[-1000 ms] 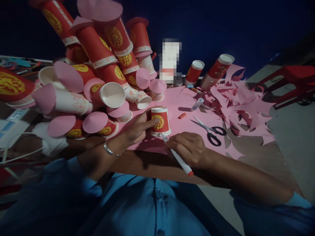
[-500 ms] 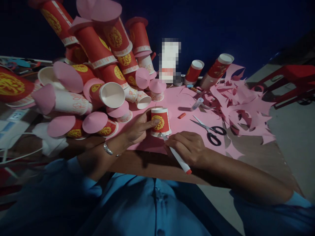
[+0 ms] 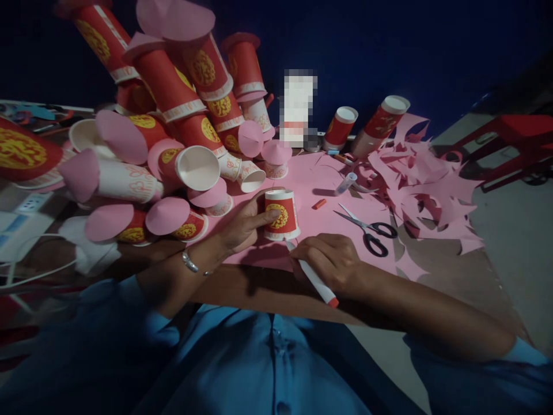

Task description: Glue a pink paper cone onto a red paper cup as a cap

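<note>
The person's left hand [image 3: 245,226] grips a red-and-white paper cup [image 3: 284,214] with a yellow medallion, left of the black-handled scissors [image 3: 367,226]; the thumb lies across the cup's side. The right hand [image 3: 330,259], closer to the scissors on their near left side, is closed around a white marker [image 3: 317,282] with a red end. The marker's tip points at the cup's near edge; whether they touch is impossible to tell.

The scissors lie with blades parted on pink paper [image 3: 302,173] covering part of the counter [image 3: 466,276]. Just left of their blades is a red cap [image 3: 319,204]. Pink scraps [image 3: 436,184] heap up to their right, and cone-topped paper cups [image 3: 166,215] crowd well to their left.
</note>
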The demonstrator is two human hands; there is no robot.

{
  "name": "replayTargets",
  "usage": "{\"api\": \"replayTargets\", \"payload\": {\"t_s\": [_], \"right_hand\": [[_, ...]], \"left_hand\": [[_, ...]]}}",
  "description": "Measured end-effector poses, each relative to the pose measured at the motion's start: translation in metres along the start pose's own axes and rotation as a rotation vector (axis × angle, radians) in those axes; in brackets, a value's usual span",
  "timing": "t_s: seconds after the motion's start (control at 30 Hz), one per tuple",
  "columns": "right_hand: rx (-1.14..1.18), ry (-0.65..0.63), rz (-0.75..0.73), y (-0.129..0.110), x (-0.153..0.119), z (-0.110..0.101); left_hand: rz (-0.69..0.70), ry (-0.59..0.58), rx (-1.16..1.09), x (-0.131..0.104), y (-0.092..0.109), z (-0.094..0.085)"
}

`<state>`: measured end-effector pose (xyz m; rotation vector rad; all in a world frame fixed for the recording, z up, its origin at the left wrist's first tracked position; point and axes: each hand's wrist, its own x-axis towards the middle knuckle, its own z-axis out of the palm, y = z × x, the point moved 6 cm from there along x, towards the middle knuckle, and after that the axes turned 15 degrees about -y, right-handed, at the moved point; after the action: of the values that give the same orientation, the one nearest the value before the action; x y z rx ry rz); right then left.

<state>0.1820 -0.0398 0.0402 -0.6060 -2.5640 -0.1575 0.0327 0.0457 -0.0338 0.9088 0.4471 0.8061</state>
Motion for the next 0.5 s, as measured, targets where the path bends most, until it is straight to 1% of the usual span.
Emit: {"api": "replayTargets", "payload": {"t_s": [0.13,0.23,0.37,0.5], "right_hand": [[0.038,0.022,0.008,0.002,-0.002,-0.001],[0.070,0.069,-0.012,0.003,-0.003,-0.006],[0.062,0.096,-0.007,0.007,-0.002,-0.012],[0.046,0.107,0.007,0.011,-0.002,-0.013]], "left_hand": [[0.010,0.001,-0.028,0.000,0.001,0.001],[0.019,0.002,-0.068,0.001,0.003,0.002],[0.012,0.011,-0.098,0.001,0.004,0.000],[0.000,-0.019,-0.120,0.001,0.004,0.001]]}}
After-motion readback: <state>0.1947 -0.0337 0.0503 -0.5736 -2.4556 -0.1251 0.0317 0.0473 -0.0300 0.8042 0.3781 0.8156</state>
